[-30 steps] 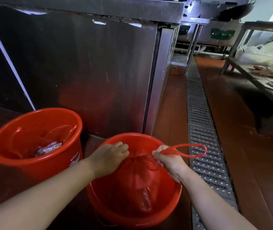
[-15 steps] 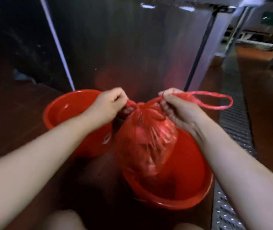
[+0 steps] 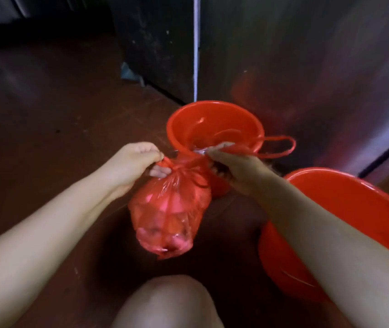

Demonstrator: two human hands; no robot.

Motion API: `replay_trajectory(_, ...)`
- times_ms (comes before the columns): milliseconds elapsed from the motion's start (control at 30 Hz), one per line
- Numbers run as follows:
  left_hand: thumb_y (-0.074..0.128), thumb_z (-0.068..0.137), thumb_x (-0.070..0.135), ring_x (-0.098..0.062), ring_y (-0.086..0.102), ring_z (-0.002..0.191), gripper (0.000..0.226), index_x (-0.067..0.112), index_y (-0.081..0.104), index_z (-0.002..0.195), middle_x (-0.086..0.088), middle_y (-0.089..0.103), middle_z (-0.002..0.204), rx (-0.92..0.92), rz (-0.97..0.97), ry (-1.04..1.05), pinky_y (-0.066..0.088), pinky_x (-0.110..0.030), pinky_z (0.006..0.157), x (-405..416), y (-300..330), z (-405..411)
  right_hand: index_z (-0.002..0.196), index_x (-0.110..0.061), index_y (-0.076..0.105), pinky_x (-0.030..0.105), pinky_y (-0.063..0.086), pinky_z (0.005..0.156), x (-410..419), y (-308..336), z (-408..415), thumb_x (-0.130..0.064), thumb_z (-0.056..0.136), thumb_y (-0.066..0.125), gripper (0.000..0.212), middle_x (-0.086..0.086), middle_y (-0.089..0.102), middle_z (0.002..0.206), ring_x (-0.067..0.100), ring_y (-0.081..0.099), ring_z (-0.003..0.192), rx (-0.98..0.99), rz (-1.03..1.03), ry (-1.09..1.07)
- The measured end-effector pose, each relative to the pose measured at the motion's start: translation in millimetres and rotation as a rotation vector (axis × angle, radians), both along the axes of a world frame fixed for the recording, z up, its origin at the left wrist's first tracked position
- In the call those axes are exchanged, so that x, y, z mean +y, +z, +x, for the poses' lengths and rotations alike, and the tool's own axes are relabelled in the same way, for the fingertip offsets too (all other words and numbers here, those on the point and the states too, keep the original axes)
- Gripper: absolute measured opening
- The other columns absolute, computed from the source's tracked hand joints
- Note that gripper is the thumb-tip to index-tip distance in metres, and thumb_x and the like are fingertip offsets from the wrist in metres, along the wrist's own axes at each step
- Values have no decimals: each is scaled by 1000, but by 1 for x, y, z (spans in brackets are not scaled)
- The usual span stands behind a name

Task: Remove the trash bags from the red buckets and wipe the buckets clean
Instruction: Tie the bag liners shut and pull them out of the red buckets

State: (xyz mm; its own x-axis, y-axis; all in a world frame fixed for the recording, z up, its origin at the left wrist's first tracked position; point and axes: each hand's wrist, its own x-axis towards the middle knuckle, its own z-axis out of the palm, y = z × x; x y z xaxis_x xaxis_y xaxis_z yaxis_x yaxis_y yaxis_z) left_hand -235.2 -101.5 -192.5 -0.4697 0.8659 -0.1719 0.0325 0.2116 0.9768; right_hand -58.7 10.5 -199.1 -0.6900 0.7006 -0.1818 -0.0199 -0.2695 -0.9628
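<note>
The left hand (image 3: 133,162) is closed on one handle strip of the red trash bag (image 3: 170,209), pinching it right at the gathered neck. The bag hangs in the air below that neck, clear of both buckets and above the brown floor (image 3: 46,119), with the person's knee (image 3: 167,301) beneath it. It is thin, translucent film — soft, crinkly and likely slick — and the lumpy load sags into its bottom, so it looks light to moderate rather than heavy. The safest place to hold it seems to be the neck or the two handle strips; the stretched side walls would probably tear or slip if squeezed.

Just right of the bag's neck, the right hand (image 3: 233,169) is closed on the other handle strip, pulling it sideways so the strips cross — the grip of both hands reads as a knot being drawn tight. The free handle loop (image 3: 281,147) trails beyond the right hand.

Behind the bag's neck stands the far red bucket (image 3: 177,124), against the steel cabinet (image 3: 307,67); something pale and something red lie inside it, too blurred to name. Right of the bag, and nearer the person, sits the near red bucket (image 3: 354,197), its inside looking bare. By my reading one bag is out, and the wiping is not yet begun.
</note>
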Motion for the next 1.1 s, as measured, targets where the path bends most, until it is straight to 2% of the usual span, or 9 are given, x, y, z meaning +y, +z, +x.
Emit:
replay_trajectory(167, 50, 89, -4, -7, 59, 47, 24, 6, 54, 68, -6, 66, 56, 0, -126, 146, 48, -16, 49, -44, -79, -60, 71, -13, 56, 14, 39, 42, -18, -69, -51, -4, 89, 57, 20, 0, 58, 53, 5, 52, 44, -101, -168, -112)
replay_trajectory(300, 60, 86, -1, -1, 54, 55, 29, 17, 56, 64, -1, 62, 64, 244, -236, 154, 40, -9, 54, -73, -148, -73, 74, -9, 57, 17, 44, 47, -33, -106, -75, -1, 89, 58, 16, 5, 59, 60, 10, 55, 52, -252, -117, -128)
replay_trajectory(400, 61, 86, 1, -8, 49, 63, 24, 17, 59, 69, 0, 57, 68, 186, -230, 234, 38, -7, 54, -86, -176, -80, 78, -5, 59, 17, 45, 48, -34, -120, -79, -1, 89, 58, 12, 8, 60, 63, 11, 55, 53, -344, -11, -109)
replay_trajectory(533, 65, 82, 0, 3, 47, 51, 21, 16, 61, 70, 5, 53, 63, 223, -205, 177, 35, -6, 52, -77, -175, -89, 66, -16, 58, 20, 42, 48, -16, -119, -81, -8, 84, 64, 21, 0, 59, 58, 7, 52, 46, -560, 432, -127)
replay_trajectory(667, 68, 78, -1, 6, 51, 60, 25, 21, 64, 68, 9, 61, 64, 308, -119, 160, 37, -6, 62, -45, -156, -93, 84, -12, 67, 33, 42, 69, 26, -103, -85, -12, 81, 64, 4, 5, 63, 87, 23, 57, 82, -670, 1011, -449)
replay_trajectory(700, 68, 79, -2, 5, 52, 61, 24, 20, 65, 68, 6, 62, 68, 322, -89, 162, 37, -7, 63, -36, -149, -91, 95, -11, 68, 37, 42, 76, 39, -103, -86, -13, 81, 64, 15, 9, 63, 100, 28, 57, 93, -714, 1118, -454)
replay_trajectory(833, 68, 79, 1, -1, 52, 66, 27, 25, 63, 69, -2, 63, 71, 406, -3, 69, 36, -10, 64, 4, -123, -75, 130, -16, 49, 37, 26, 105, 71, -115, -79, -33, 90, 56, 44, 6, 54, 130, 27, 45, 124, -1148, 1216, -33)
replay_trajectory(967, 67, 81, 5, 2, 53, 66, 16, 21, 63, 78, 6, 60, 73, 461, 13, 15, 36, -6, 63, 35, -110, -50, 112, -12, 64, 35, 40, 92, 76, -124, -62, -20, 80, 67, 33, 10, 67, 110, 28, 60, 104, -957, 1287, -22)
replay_trajectory(1100, 66, 82, 11, -3, 55, 78, 14, 22, 62, 89, 5, 61, 87, 503, 5, 56, 38, -9, 68, 50, -107, -32, 85, -12, 73, 26, 49, 64, 67, -125, -28, -10, 48, 84, 39, 6, 72, 77, 25, 68, 67, -713, 1356, 48)
